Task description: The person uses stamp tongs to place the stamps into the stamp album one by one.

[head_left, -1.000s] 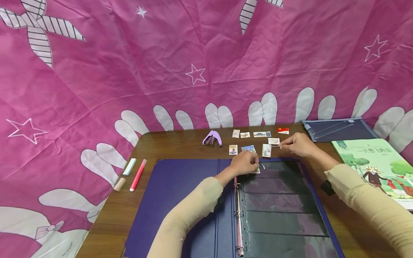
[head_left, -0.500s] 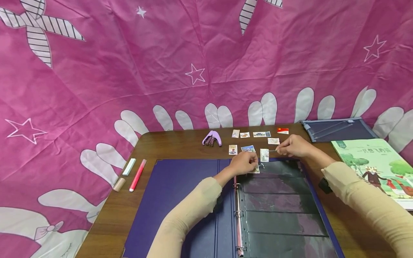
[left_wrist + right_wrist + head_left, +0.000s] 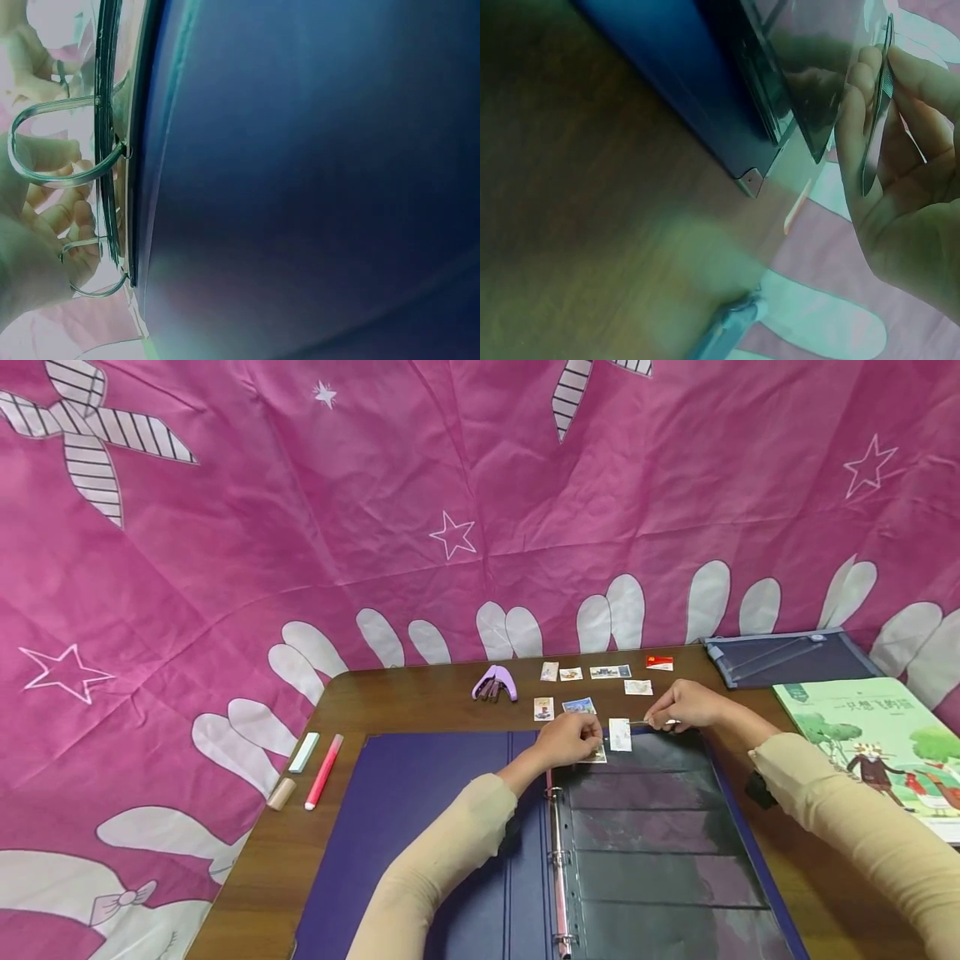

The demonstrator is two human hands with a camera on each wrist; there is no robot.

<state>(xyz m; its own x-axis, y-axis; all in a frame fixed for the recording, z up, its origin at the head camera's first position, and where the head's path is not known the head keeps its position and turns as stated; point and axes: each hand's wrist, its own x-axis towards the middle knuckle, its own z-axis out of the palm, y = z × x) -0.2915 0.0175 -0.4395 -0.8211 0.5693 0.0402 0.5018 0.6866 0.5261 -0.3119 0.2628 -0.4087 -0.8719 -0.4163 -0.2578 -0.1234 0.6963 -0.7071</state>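
A dark blue ring binder point(image 3: 435, 810) lies unfolded, with a black pocket page point(image 3: 652, 831) on its rings. My left hand point(image 3: 568, 740) pinches the clear film at the page's top pocket, beside the spine. A stamp point(image 3: 597, 755) shows partly from under those fingers. My right hand point(image 3: 686, 704) holds metal tweezers point(image 3: 877, 112) between thumb and fingers. At the tweezers' tip is a small pale stamp point(image 3: 620, 735), upright over the page's top edge and just right of my left fingertips. Curled left fingers appear behind a binder ring point(image 3: 64, 180) in the left wrist view.
Several loose stamps lie behind the binder, among them a red one point(image 3: 660, 662). A purple stapler-like tool point(image 3: 495, 682) stands left of them. To the right are a green picture book point(image 3: 873, 735) and a zip pouch point(image 3: 795, 658); at left, a pink marker point(image 3: 324, 772).
My right hand has moved nearer with the tweezers, which have carried the stamp from the table to the page's top edge. My left hand stays at the top pocket.
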